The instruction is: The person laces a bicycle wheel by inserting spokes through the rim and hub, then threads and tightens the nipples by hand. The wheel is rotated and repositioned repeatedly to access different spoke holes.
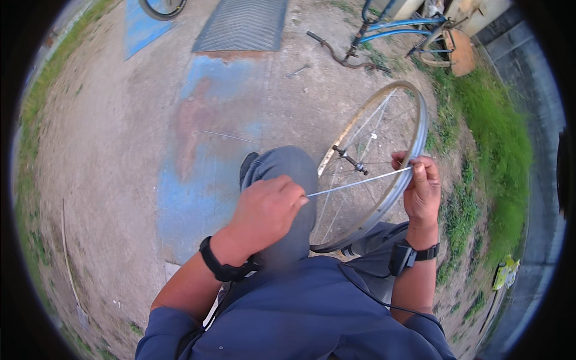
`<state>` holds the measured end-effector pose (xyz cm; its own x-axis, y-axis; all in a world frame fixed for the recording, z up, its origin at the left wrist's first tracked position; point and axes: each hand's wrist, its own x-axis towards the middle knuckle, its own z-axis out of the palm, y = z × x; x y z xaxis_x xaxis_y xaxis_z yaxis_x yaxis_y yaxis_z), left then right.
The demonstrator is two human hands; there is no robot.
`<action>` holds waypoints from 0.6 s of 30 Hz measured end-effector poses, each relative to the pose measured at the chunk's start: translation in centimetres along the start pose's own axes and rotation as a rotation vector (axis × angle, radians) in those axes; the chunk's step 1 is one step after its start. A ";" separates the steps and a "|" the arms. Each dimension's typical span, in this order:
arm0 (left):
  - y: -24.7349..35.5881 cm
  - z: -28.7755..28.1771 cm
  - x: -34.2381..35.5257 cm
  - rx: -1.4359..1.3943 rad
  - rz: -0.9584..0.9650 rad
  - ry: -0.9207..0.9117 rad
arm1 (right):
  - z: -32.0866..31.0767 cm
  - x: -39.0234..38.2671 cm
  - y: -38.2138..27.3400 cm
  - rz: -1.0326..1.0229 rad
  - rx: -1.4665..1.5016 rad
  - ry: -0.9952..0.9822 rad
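Observation:
A bare bicycle wheel rim (421, 123), without a tyre, leans upright by my right leg. Thin spokes run from its dark hub (350, 161) toward the rim. Between my hands stretches a slender silver spoke (360, 182). Its left end sits in the closed fingers of my left hand (267, 210), over my knee. My right hand (423, 189) is closed at the near right side of the rim, thumb and fingers pinching the spoke's other end there. Whether that end passes through the rim cannot be made out.
Loose spokes (231, 137) lie on a worn blue board (210, 210). Beyond are a ribbed metal plate (243, 27), a small wrench (298, 71) and a blue bicycle frame (402, 36) with rusty handlebars. Grass (492, 132) and a grey wall (534, 78) border the right.

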<state>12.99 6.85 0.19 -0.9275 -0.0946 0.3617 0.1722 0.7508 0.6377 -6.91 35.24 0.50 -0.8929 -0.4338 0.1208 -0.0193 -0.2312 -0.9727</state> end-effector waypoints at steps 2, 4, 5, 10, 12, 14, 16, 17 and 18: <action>0.2 -0.5 0.7 -0.035 -0.056 -0.020 | 0.3 0.1 0.0 -0.035 -0.022 -0.011; 0.6 -0.5 1.6 -0.097 -0.094 -0.006 | 0.5 0.2 -0.2 -0.036 -0.051 -0.034; 0.8 -0.4 2.0 -0.092 -0.081 -0.011 | 0.8 0.2 -0.2 -0.039 -0.033 -0.045; 0.7 -0.3 3.4 -0.058 -0.040 0.000 | 1.1 0.3 -0.3 -0.021 -0.023 -0.028; 0.3 -0.4 3.6 -0.063 -0.028 0.006 | 1.0 0.3 -0.1 -0.021 -0.034 -0.041; 0.1 -0.5 3.8 -0.071 -0.016 0.005 | 0.9 0.3 0.0 -0.013 -0.055 -0.044; 0.0 -0.6 3.9 -0.078 -0.004 0.002 | 0.9 0.3 0.2 -0.022 -0.007 -0.040; 0.1 -0.5 3.9 -0.114 -0.038 0.002 | 1.0 0.3 0.3 -0.021 0.016 -0.035; 0.3 -0.5 3.8 -0.150 -0.072 0.002 | 1.0 0.3 0.3 -0.023 0.023 -0.030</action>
<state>9.64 6.36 2.12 -0.9387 -0.1463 0.3123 0.1527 0.6357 0.7567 -6.70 34.14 0.40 -0.8783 -0.4542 0.1491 -0.0288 -0.2611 -0.9649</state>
